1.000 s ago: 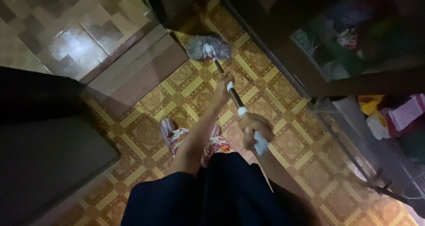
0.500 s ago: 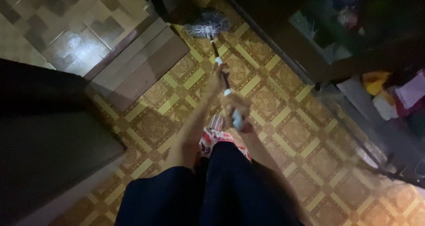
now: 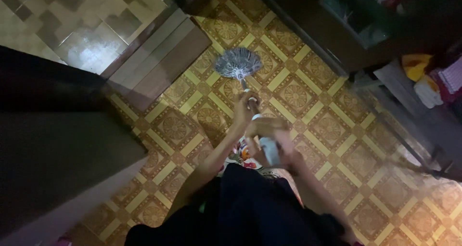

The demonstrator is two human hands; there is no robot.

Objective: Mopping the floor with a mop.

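**Operator:** On the patterned yellow floor (image 3: 308, 106), where is the mop head located relative to the hands?

**Reference:** The grey string mop head (image 3: 237, 63) is spread flat on the tiles, ahead of both hands and slightly to the left. Its handle (image 3: 260, 125) runs back from the head toward the body, so the long axis is aligned almost straight out from the person, tilted a little leftward at the far end.

**Operator:** Which hand is nearer the head, and how are the fingers set?

**Reference:** The left hand (image 3: 243, 110) is placed lower on the shaft, nearer the head; its fingers are clenched around the handle. The right hand (image 3: 269, 140) is wrapped around the pale upper end of the handle, close to the body, fingers also closed on it.

**Operator:** What is found around the mop head?

**Reference:** A raised door threshold (image 3: 159, 58) lies just to the left of the head, with lighter tiling (image 3: 86, 39) beyond it. A dark cabinet (image 3: 337, 29) stands to the right, well apart from the head. A slippered foot (image 3: 243, 154) is seen under the hands. Between the fingers and the head, nothing obstructs the handle.
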